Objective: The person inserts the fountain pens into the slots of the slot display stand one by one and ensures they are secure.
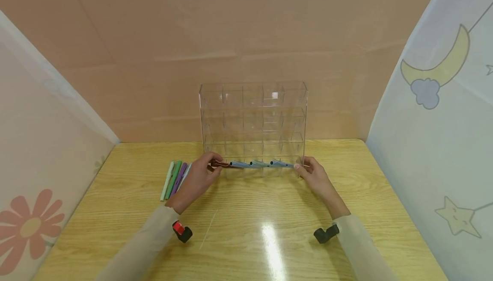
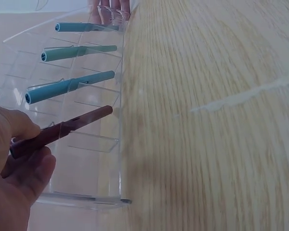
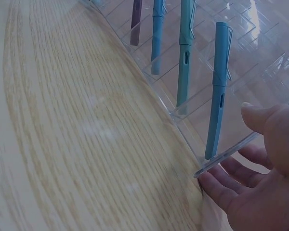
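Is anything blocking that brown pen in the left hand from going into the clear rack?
Nothing visible does. The left hand pinches the brown pen, whose far end reaches the bottom row of the clear rack. The nearest blue pen sits beside it, with a gap between them.

The head view looked down and forward at the clear rack (image 1: pixel 253 129) from its front; the wrist views, closer, faced across it from opposite ends, sharing its four pens (image 2: pixel 70 87).

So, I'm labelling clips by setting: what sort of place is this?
Likely a staged recording corner: a plain backdrop behind a wood-grain table, with patterned sheets either side.
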Action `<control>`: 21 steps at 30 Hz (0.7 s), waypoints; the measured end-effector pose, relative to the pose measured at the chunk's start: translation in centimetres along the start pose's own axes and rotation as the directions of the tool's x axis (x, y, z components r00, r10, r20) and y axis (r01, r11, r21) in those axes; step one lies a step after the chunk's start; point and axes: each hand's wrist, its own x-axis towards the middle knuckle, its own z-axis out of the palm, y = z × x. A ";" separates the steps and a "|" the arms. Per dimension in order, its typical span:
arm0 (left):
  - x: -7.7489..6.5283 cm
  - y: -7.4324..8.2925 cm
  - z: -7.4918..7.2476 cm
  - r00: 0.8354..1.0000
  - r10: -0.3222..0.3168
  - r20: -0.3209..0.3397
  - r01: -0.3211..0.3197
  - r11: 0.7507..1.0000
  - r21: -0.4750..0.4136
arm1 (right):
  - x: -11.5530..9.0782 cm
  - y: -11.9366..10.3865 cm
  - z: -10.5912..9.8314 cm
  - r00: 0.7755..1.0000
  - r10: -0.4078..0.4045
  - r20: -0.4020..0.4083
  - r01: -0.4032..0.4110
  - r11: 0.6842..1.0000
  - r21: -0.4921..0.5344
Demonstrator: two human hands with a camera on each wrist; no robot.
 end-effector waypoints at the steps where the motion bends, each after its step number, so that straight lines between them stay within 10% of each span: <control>1: -0.1 0.0 -0.1 1.000 -0.005 -0.006 0.005 1.000 0.002 | 0.0 0.0 0.0 1.000 0.003 -0.002 -0.003 1.000 -0.001; 21: -1.1 0.0 -1.3 0.995 -0.041 -0.087 0.043 0.999 0.028 | -0.1 -0.1 0.0 0.999 -0.024 -0.022 0.023 1.000 -0.014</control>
